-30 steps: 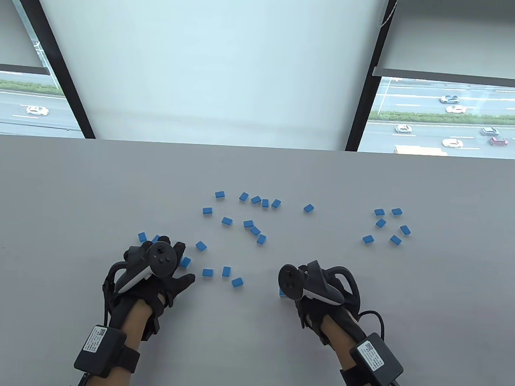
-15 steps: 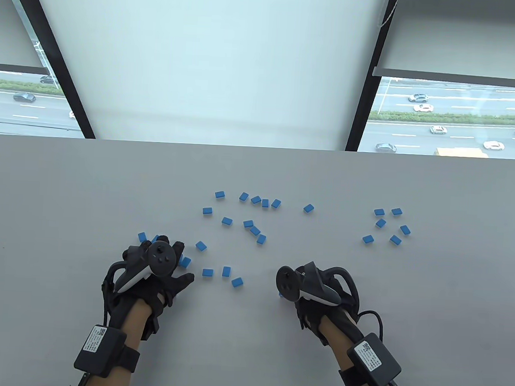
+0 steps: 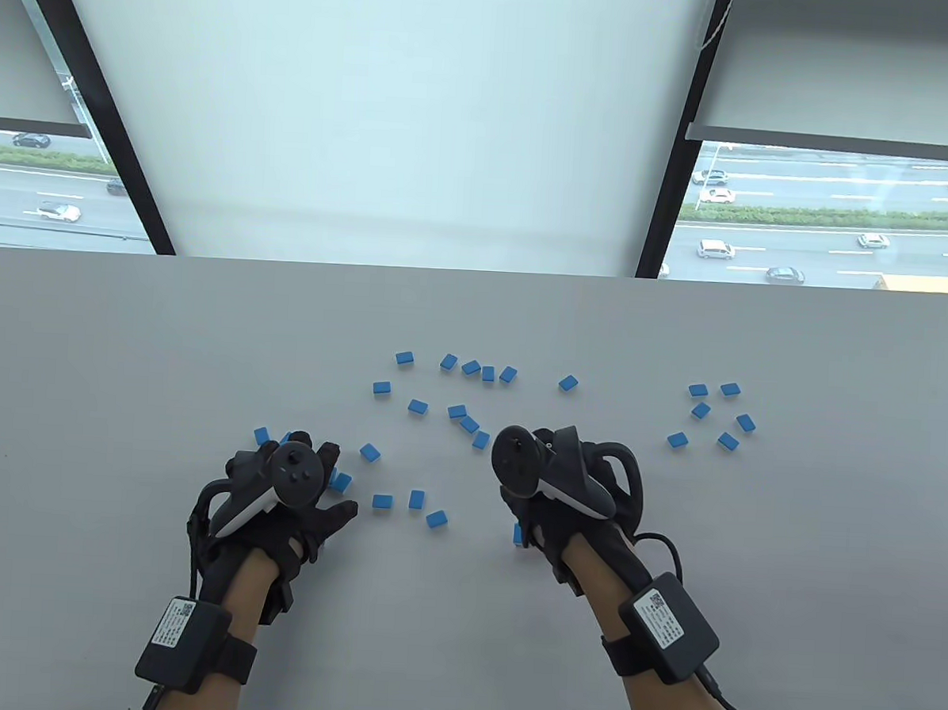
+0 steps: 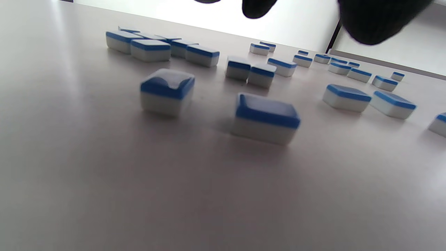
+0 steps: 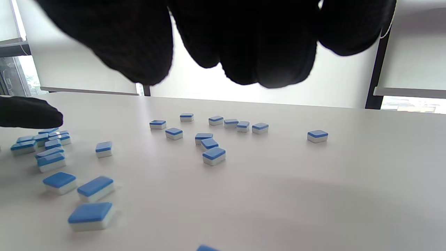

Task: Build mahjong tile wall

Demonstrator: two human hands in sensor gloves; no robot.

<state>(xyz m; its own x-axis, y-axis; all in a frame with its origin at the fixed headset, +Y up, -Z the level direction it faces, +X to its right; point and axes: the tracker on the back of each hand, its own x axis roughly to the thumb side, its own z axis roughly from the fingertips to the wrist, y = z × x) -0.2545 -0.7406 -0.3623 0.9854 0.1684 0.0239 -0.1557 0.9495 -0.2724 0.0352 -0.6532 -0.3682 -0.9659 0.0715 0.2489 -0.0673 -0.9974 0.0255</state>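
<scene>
Left hand [image 3: 291,504] lies low over the near-left tiles [image 3: 340,481], fingers spread and relaxed, holding nothing. Right hand [image 3: 550,494] hovers above the grey table [image 3: 126,337], fingertips [image 5: 261,52] bunched loosely and apparently empty, though the tracker hides most of it; one tile [image 3: 518,534] lies beneath its wrist. Beyond the right hand blue-backed tiles lie scattered singly [image 3: 457,411], with a separate cluster [image 3: 709,411] to its far right.
</scene>
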